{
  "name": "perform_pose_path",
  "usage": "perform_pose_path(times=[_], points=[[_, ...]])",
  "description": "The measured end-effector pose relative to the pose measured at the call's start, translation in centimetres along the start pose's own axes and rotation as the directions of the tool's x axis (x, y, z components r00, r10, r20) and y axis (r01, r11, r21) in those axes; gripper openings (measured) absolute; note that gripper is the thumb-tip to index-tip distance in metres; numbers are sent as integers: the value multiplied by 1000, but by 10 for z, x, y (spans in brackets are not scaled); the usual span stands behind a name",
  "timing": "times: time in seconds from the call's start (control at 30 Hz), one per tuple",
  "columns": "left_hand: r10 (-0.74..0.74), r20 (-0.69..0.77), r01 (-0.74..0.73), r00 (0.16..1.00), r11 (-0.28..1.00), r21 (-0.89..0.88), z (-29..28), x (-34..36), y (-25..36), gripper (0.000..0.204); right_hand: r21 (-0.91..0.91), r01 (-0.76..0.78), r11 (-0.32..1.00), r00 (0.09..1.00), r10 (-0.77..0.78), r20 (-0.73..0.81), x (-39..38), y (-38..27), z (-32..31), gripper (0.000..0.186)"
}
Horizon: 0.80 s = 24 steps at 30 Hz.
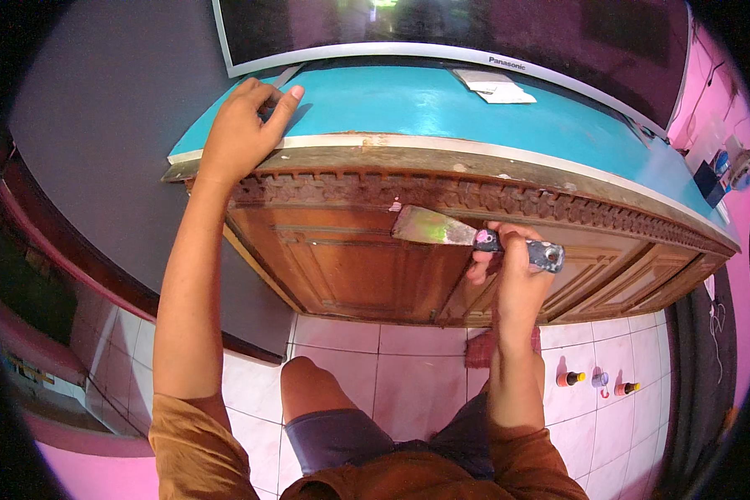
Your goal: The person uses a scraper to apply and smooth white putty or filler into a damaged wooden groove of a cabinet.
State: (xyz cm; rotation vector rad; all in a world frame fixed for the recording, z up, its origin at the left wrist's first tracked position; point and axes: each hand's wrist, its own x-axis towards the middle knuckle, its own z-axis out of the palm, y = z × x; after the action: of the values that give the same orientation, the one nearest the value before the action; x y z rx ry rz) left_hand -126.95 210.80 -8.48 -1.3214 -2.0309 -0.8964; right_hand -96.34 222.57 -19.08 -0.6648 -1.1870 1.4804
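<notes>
My right hand (517, 265) is closed around the dark, paint-spotted handle of a putty knife (432, 227). Its wide, stained blade points left, in front of the carved upper trim of a brown wooden cabinet (358, 267); whether the blade touches the wood I cannot tell. My left hand (254, 125) rests on the blue cabinet top (375, 100) near its left end, thumb apart from the fingers and nothing seen in it. Along the top's front runs a pale edge strip, with a worn, bare wooden ledge below it.
A large television (458, 37) stands on the cabinet top, with folded papers (496, 86) before it. Small items (712, 179) crowd the right end. On the tiled floor at right lie two small bottles (571, 379) with yellow caps and a clear cup (600, 379). A reddish cloth (479, 350) lies below the cabinet.
</notes>
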Motion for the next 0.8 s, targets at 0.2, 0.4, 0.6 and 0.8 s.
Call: perform_pose_path(times=[0.2, 0.4, 0.6, 0.8], points=[[-5, 7, 5, 1000, 1000, 9, 2, -2, -2, 56, 34, 59, 998, 995, -57, -78, 0, 0, 15, 17], [10, -4, -10, 1000, 1000, -6, 2, 0, -2, 53, 27, 67, 997, 991, -64, -121, 0, -7, 29, 14], [43, -17, -43, 999, 999, 15, -1, 1, 0, 49, 33, 61, 998, 986, -56, -157, 3, -10, 29, 16], [8, -4, -8, 1000, 1000, -3, 1, 0, 4, 50, 28, 97, 995, 984, -91, -150, 0, -9, 33, 14]])
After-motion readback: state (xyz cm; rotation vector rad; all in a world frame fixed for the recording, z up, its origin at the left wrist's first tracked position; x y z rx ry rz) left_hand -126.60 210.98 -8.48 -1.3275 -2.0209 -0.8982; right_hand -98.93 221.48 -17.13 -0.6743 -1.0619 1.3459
